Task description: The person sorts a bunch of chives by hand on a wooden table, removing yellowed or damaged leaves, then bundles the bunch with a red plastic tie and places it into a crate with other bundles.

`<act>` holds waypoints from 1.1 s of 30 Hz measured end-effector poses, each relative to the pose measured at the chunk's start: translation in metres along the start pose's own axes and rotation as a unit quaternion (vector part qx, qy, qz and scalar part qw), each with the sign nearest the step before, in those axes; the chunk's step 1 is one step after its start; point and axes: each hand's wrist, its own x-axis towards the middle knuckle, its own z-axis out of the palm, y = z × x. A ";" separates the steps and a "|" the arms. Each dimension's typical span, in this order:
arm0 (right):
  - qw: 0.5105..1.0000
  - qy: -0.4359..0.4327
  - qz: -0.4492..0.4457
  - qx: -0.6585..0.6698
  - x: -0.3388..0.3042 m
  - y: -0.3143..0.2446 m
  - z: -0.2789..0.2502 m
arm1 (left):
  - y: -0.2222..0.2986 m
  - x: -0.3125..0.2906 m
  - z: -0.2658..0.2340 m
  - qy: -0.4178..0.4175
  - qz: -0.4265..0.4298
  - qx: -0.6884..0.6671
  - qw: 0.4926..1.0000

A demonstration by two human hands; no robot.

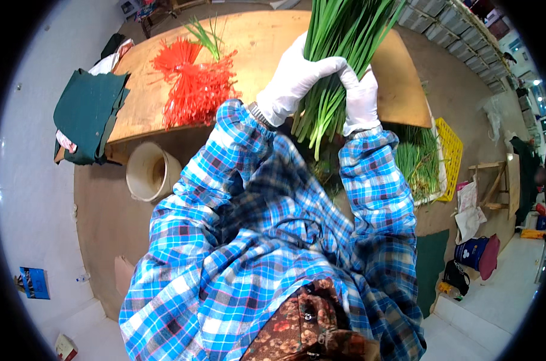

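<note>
A thick bunch of green chives (348,36) is upright between my two hands at the table's near edge, leaves upward and pale stem ends hanging down. White gloves cover both hands. My left hand (294,78) wraps round the bunch from the left, its thumb across the front. On the other side, my right hand (362,99) grips the stems, with its fingers partly hidden behind them. A pile of red plastic ties (198,90) lies on the wooden table (261,36), left of my hands. Beyond it rest a few loose chives (208,39).
Below the table's left side stands a white bucket (152,173). Dark green cloth (86,114) drapes over something at the left end. To my right are a crate of more chives (416,157) and a yellow plastic crate (449,159). A wooden stool (496,186) stands farther right.
</note>
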 end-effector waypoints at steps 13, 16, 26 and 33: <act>0.997 -0.061 0.026 0.025 0.070 0.054 -0.030 | -0.044 0.097 -0.052 -0.139 0.085 0.080 0.983; 0.992 -0.076 0.067 0.071 0.069 0.046 -0.029 | -0.050 0.095 -0.054 -0.129 0.075 0.070 0.986; 0.995 -0.020 0.035 0.089 0.071 0.060 -0.023 | -0.066 0.105 -0.055 -0.167 0.066 0.108 0.978; 0.995 0.004 0.031 0.095 0.073 0.063 -0.020 | -0.078 0.104 -0.050 -0.186 0.129 0.130 0.965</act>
